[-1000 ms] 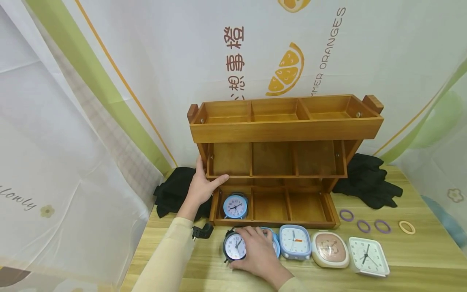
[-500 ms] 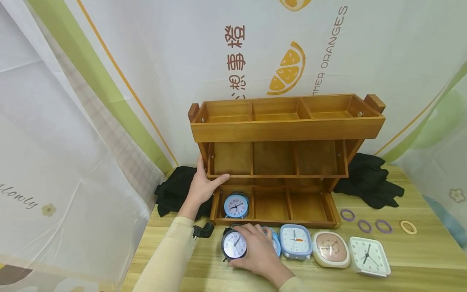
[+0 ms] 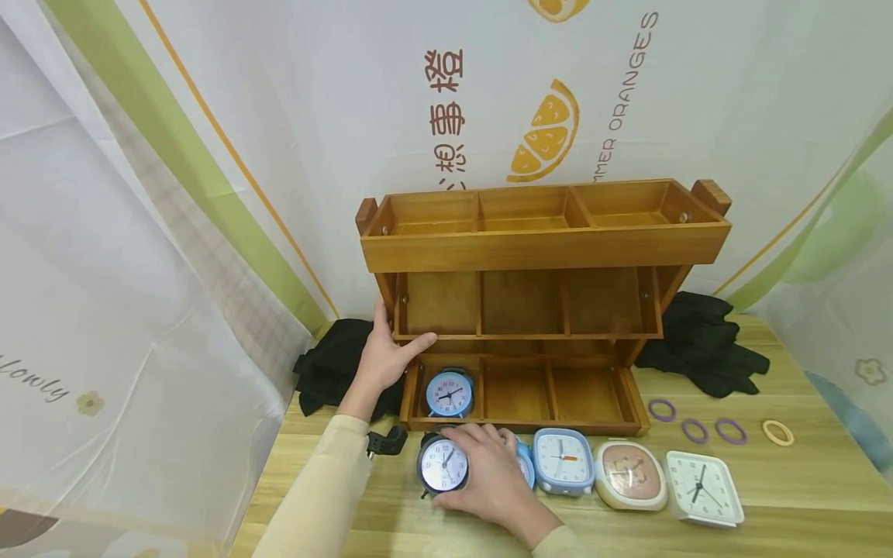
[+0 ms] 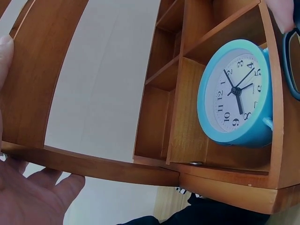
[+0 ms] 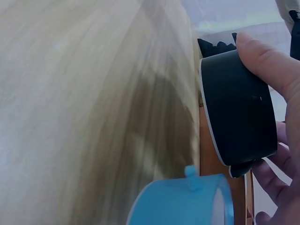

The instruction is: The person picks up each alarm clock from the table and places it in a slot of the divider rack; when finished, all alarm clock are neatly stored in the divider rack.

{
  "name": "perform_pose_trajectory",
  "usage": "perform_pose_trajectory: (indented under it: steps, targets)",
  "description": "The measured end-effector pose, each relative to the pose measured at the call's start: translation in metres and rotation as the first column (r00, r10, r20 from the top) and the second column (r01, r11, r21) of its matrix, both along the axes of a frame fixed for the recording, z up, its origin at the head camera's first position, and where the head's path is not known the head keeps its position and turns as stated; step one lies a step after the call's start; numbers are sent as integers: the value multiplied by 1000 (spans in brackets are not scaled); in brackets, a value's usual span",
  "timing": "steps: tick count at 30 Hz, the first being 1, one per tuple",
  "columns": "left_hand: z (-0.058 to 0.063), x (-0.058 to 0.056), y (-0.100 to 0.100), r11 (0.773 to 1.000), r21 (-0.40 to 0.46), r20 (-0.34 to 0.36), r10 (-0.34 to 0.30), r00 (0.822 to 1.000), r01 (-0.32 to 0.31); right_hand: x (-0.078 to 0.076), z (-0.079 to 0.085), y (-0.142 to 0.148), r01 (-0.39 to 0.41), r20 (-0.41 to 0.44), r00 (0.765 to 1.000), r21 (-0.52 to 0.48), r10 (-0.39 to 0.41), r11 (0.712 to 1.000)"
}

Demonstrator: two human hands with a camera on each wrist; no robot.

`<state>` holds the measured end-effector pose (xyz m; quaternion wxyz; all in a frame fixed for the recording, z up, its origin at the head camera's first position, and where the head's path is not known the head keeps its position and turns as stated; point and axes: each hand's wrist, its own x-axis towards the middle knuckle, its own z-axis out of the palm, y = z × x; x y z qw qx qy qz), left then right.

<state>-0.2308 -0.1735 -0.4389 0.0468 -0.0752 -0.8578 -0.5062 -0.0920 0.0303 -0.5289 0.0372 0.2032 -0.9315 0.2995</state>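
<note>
My right hand [image 3: 491, 477] grips a black twin-foot alarm clock [image 3: 443, 465] with a white dial, in front of the wooden tiered box. In the right wrist view, thumb and fingers span the clock's black casing [image 5: 239, 110]. My left hand [image 3: 382, 360] holds the left side of the wooden box [image 3: 544, 249], thumb in front at the middle tray's edge. A round light-blue alarm clock [image 4: 236, 93] stands in the bottom tray's left compartment. Another light-blue clock [image 3: 525, 463] on the table is partly covered by my right hand.
To the right stand a blue square clock [image 3: 563, 461], a cream clock with a brown face [image 3: 631, 474] and a white square clock [image 3: 705, 488]. Several rings [image 3: 730, 431] lie behind them. Black cloth [image 3: 711, 349] lies at both sides of the box.
My right hand has shifted slightly left with the black alarm clock, opening a little distance from the blue clock beside it. My left hand keeps its hold on the box.
</note>
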Motion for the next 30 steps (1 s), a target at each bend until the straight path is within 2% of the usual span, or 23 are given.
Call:
perform_pose_trajectory:
  steps: [12,21,30]
  targets:
    - [0,0,0,1000,11,4,-4,1000,4,-3,12,2,3,30,1000,-63,-1,998]
    - [0,0,1,1000,11,12,0,1000,0,-17,19,11,40,76,997,-155,-28,987]
    - [0,0,2,1000,13,18,4,1000,-4,-29,26,23,53,91,995,-153,-40,987]
